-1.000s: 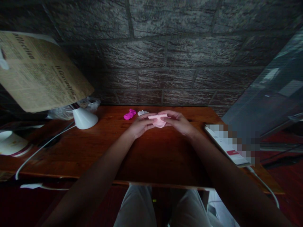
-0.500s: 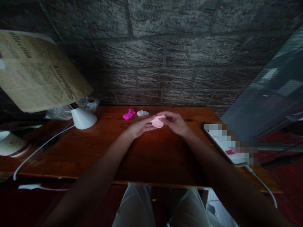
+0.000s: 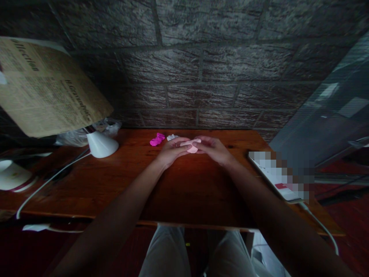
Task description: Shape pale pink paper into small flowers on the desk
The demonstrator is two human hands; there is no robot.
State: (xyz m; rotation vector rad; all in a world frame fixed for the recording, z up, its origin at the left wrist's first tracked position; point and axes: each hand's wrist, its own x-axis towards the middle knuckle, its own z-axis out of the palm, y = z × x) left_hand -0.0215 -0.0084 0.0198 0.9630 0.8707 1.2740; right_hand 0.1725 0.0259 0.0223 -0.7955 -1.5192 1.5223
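There, pink lump (magenta scrap beyond)

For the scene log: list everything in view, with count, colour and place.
pale pink piece: one, pale pink, pinched between left hand and right hand
magenta piece: one, magenta, on table behind left hand
white piece: one, white, beside magenta piece
lamp base: one, white, table's left
cable: one, white, trailing left from lamp base
printed sheet: one, tan, above lamp base
table: one, reddish-brown wood, centre
brick wall: one, dark grey, behind table
left hand: one, grip on pale pink piece
right hand: one, grip on pale pink piece
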